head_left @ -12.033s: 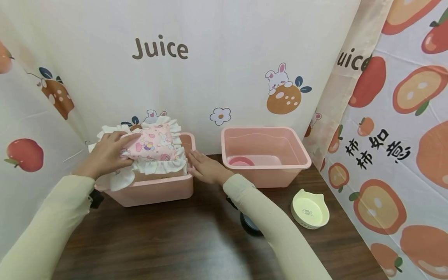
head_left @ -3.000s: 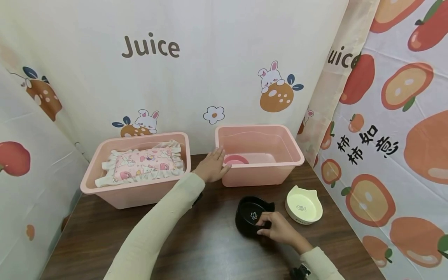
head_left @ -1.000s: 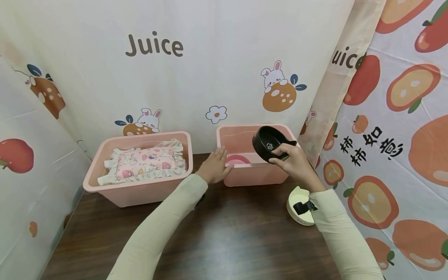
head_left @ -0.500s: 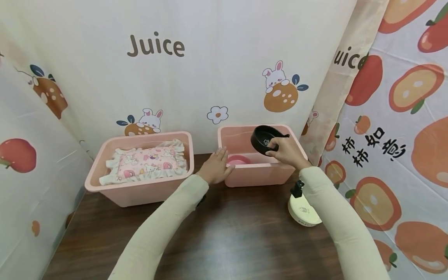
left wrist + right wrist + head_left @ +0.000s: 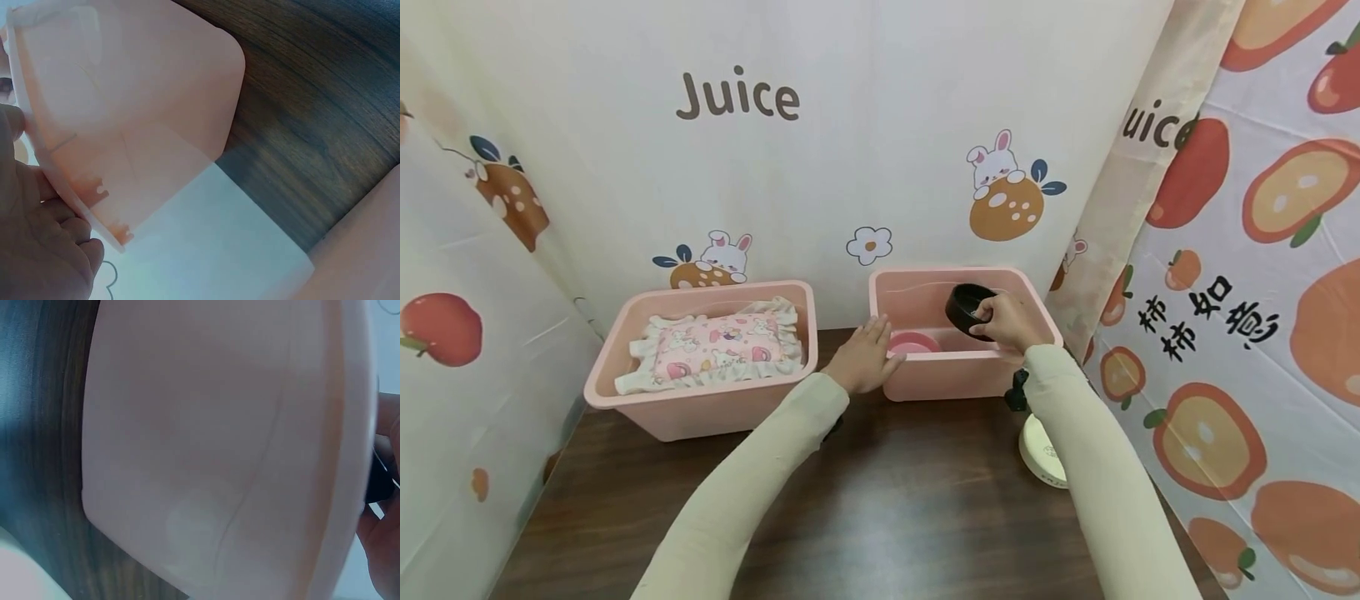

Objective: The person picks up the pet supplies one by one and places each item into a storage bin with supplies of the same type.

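Note:
In the head view my right hand (image 5: 1009, 323) pinches the rim of a black pet bowl (image 5: 961, 310). The bowl is tilted, just inside the opening of the right pink bin (image 5: 955, 379). A sliver of the black bowl (image 5: 377, 482) shows past the bin's rim in the right wrist view. My left hand (image 5: 861, 360) rests on the left rim of that bin, fingers extended; the left wrist view shows the hand (image 5: 47, 250) against the rim. Inside the bin, at its left end, lies a round pink thing (image 5: 913, 342), partly hidden by the front wall.
A second pink bin (image 5: 700, 417) stands on the left, holding a ruffled pink pillow (image 5: 718, 350). A pale yellow cat-eared bowl (image 5: 1041, 454) sits on the dark wooden table (image 5: 865, 517), partly covered by my right sleeve. Printed curtains (image 5: 880, 150) hang behind and at the sides.
The pillow went into the left bin earlier. My right hand has lifted the black bowl from the table and lowered it into the right bin's opening. My left hand has stayed on the rim.

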Demonstrator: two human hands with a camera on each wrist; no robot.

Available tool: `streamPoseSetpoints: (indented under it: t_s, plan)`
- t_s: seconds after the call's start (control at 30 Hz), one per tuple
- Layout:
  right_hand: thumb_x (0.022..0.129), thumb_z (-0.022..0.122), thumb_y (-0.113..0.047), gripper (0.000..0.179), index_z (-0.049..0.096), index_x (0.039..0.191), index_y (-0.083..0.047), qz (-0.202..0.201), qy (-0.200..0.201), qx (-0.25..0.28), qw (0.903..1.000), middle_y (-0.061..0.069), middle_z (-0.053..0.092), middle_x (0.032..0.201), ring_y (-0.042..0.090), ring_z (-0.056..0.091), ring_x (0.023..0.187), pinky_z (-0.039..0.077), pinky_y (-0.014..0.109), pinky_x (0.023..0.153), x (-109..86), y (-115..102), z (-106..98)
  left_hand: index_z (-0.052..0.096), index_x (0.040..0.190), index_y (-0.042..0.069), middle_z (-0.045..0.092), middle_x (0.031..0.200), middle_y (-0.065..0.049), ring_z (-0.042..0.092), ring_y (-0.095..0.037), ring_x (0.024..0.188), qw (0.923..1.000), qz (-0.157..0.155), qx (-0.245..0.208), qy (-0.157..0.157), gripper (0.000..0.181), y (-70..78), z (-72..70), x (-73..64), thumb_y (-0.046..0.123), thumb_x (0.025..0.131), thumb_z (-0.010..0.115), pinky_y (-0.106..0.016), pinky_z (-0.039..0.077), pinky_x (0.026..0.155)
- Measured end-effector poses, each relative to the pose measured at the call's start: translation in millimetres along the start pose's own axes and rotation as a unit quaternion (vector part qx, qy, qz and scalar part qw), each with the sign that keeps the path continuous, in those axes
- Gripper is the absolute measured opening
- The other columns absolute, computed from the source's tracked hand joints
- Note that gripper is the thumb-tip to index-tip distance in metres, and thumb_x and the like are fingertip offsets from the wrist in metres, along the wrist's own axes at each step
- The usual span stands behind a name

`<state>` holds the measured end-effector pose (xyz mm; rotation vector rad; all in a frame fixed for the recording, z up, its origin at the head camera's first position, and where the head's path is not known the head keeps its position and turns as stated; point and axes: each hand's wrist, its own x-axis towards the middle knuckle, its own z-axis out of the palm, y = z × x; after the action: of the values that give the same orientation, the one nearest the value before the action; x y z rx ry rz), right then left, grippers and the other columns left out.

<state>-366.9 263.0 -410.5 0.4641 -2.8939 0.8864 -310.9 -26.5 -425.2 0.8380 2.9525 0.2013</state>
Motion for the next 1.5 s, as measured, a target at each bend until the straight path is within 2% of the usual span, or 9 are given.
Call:
streamPoseSetpoints:
  t_s: [0.17, 0.3, 0.47, 0.6, 0.7, 0.87, 1.07, 1.3, 1.5]
  plan:
    - [0.078, 0.08, -0.009, 0.014, 0.07, 0.069, -0.005, 0.028, -0.019, -0.002, 0.9994, 0.007, 0.067, 0.074, 0.02, 0.055, 0.067, 0.048, 0.035, 0.068, 1.4, 2, 6, 0.018, 0.152, -0.001, 0.009, 0.16, -0.014, 0.009, -0.028, 0.147, 1.0, -0.002, -0.004, -0.003, 0.072, 0.3, -1.9, -1.9, 0.05, 0.102, 0.028, -0.04, 0.012, 0.119]
    - [0.077, 0.081, -0.012, 0.01, 0.072, 0.073, -0.011, 0.044, -0.037, -0.035, 0.9977, 0.005, 0.07, 0.081, 0.019, 0.061, 0.073, 0.051, 0.041, 0.072, 1.2, 4, 10, 0.017, 0.152, -0.001, 0.009, 0.16, -0.014, 0.009, -0.028, 0.147, 1.0, -0.002, -0.002, -0.002, 0.072, 1.0, -3.3, -2.9, 0.05, 0.102, 0.028, -0.04, 0.012, 0.119]
    - [0.077, 0.081, -0.014, 0.015, 0.07, 0.067, -0.012, 0.067, -0.056, -0.05, 0.9949, 0.003, 0.069, 0.08, 0.017, 0.059, 0.067, 0.049, 0.036, 0.068, 0.5, 7, 12, 0.018, 0.151, -0.002, 0.01, 0.16, -0.015, 0.01, -0.029, 0.147, 1.0, 0.002, -0.002, 0.0, 0.071, 2.4, -5.0, -2.6, 0.049, 0.102, 0.029, -0.04, 0.013, 0.119]
    - [0.076, 0.081, -0.011, 0.013, 0.071, 0.067, -0.01, 0.067, -0.071, -0.042, 0.9943, 0.005, 0.066, 0.067, 0.019, 0.053, 0.058, 0.047, 0.033, 0.065, 2.0, 7, 13, 0.019, 0.151, -0.001, 0.01, 0.16, -0.014, 0.01, -0.029, 0.147, 1.0, 0.002, 0.006, -0.001, 0.071, 2.5, -6.1, -1.7, 0.049, 0.102, 0.029, -0.04, 0.013, 0.118]
    - [0.075, 0.082, -0.01, 0.013, 0.072, 0.067, -0.009, 0.071, -0.078, -0.05, 0.9932, 0.003, 0.065, 0.063, 0.02, 0.053, 0.061, 0.046, 0.033, 0.062, 3.3, 6, 13, 0.019, 0.151, -0.001, 0.01, 0.16, -0.014, 0.01, -0.028, 0.147, 0.9999, 0.0, 0.014, -0.004, 0.071, 2.2, -6.3, -0.7, 0.05, 0.102, 0.028, -0.04, 0.013, 0.119]
    - [0.074, 0.083, -0.011, 0.013, 0.073, 0.066, -0.011, 0.082, -0.096, -0.077, 0.989, 0.001, 0.066, 0.064, 0.022, 0.056, 0.069, 0.047, 0.032, 0.062, 6.1, 6, 15, 0.018, 0.152, 0.0, 0.01, 0.16, -0.013, 0.009, -0.028, 0.147, 0.9998, -0.003, 0.018, -0.01, 0.072, 1.9, -4.8, 0.4, 0.051, 0.102, 0.028, -0.04, 0.012, 0.119]
    - [0.07, 0.083, -0.01, 0.013, 0.072, 0.065, -0.013, 0.075, -0.112, -0.116, 0.9841, -0.001, 0.066, 0.064, 0.021, 0.056, 0.067, 0.048, 0.033, 0.059, 8.9, 8, 17, 0.022, 0.151, -0.001, 0.013, 0.16, -0.014, 0.012, -0.028, 0.147, 0.9998, 0.001, 0.019, -0.001, 0.071, 3.2, -3.5, -0.4, 0.05, 0.101, 0.029, -0.039, 0.013, 0.119]
    - [0.073, 0.069, -0.003, 0.01, 0.074, 0.071, -0.011, 0.074, -0.129, -0.169, 0.9743, 0.002, 0.069, 0.078, 0.02, 0.058, 0.069, 0.048, 0.034, 0.057, 10.1, 13, 19, 0.022, 0.151, -0.001, 0.013, 0.16, -0.013, 0.012, -0.028, 0.147, 0.9998, 0.0, 0.021, 0.001, 0.071, 5.3, -2.4, -0.3, 0.05, 0.102, 0.03, -0.04, 0.015, 0.118]
    - [0.076, 0.067, -0.002, 0.013, 0.075, 0.075, -0.012, 0.079, -0.142, -0.182, 0.9698, 0.002, 0.07, 0.082, 0.019, 0.06, 0.073, 0.049, 0.035, 0.058, 13.8, 16, 22, 0.023, 0.151, -0.001, 0.014, 0.159, -0.014, 0.013, -0.028, 0.147, 0.9997, -0.001, 0.026, 0.003, 0.071, 3.8, -1.9, 0.4, 0.05, 0.102, 0.03, -0.039, 0.015, 0.118]
